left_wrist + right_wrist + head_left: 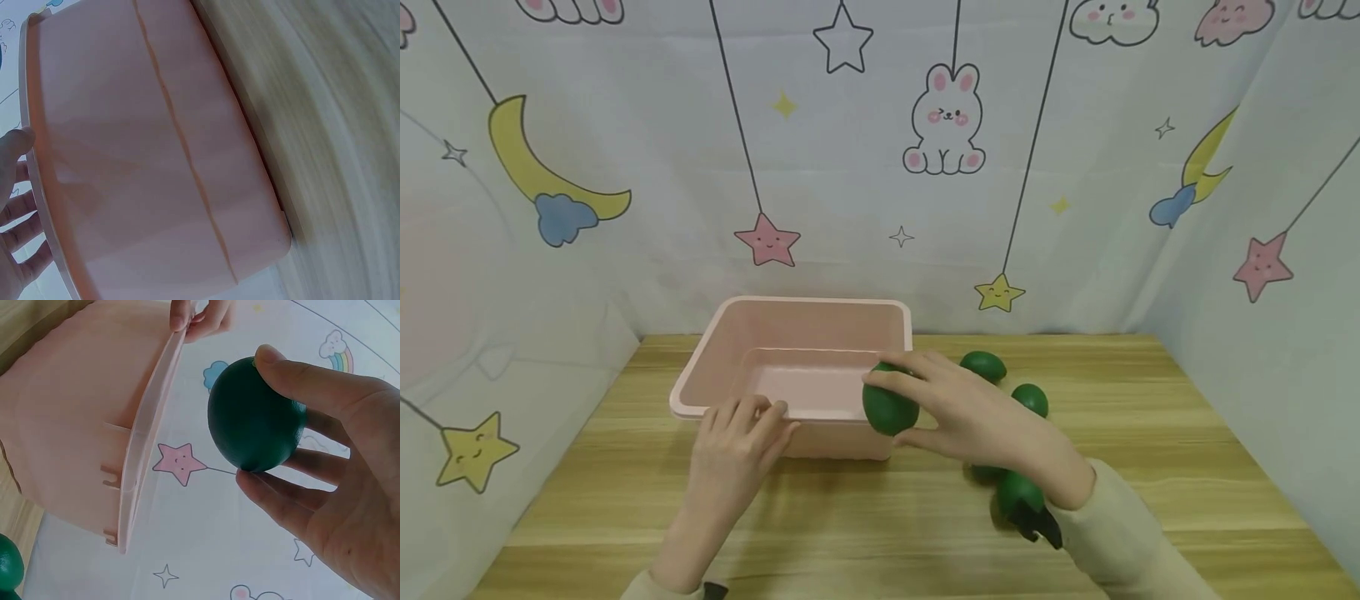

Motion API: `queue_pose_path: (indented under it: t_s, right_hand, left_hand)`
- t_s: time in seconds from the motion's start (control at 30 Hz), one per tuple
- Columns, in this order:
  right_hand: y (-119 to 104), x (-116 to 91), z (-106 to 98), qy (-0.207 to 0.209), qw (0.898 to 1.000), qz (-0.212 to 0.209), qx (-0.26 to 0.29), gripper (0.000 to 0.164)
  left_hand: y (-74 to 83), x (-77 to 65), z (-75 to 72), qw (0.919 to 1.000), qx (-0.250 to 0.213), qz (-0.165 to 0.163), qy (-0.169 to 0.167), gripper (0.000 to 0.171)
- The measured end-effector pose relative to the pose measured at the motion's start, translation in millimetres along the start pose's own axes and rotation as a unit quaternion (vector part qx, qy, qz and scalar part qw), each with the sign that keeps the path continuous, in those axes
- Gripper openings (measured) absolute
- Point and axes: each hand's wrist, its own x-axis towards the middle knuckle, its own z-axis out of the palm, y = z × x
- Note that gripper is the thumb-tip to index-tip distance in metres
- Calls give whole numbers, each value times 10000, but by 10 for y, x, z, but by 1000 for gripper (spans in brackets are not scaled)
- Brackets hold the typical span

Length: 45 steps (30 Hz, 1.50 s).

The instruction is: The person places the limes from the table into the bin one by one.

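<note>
A pink plastic bin [842, 440] stands on the table. My left hand [737, 446] grips its near rim, with the thumb [19, 142] on the outer side and the fingers reaching over into the bin. My right hand [973, 408] holds a smooth, dark green, egg-shaped fruit [889, 406] between thumb and fingers. In the head view this fruit overlaps the bin's near right corner. From the right wrist view, the fruit [256, 419] is held up level with the rim, a little apart from it.
Several more green fruits lie right of the bin: one at the back [983, 366], another [1030, 398] in front of it, and others partly under my right forearm, including a near one [1019, 493]. A white patterned cloth [865, 183] walls the table's back and sides.
</note>
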Motion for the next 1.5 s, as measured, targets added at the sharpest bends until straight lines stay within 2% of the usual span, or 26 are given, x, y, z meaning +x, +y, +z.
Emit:
queue_pose_path:
  t_s: [0.23, 0.7, 1.27, 1.5]
  right_hand:
    - [30, 108, -20, -93, 9998, -58, 172, 69]
    - [64, 277, -54, 3, 9995, -287, 99, 67]
    - [245, 507, 3, -19, 9979, -480, 426, 62]
    - [309, 616, 14, -282, 9990, -167, 299, 62]
  left_hand:
    - [3, 4, -7, 10000, 41, 16, 7, 39]
    - [-6, 6, -13, 10000, 17, 22, 0, 38]
    - [-2, -12, -8, 10000, -14, -9, 8, 37]
    - [1, -10, -13, 10000, 8, 0, 13, 38]
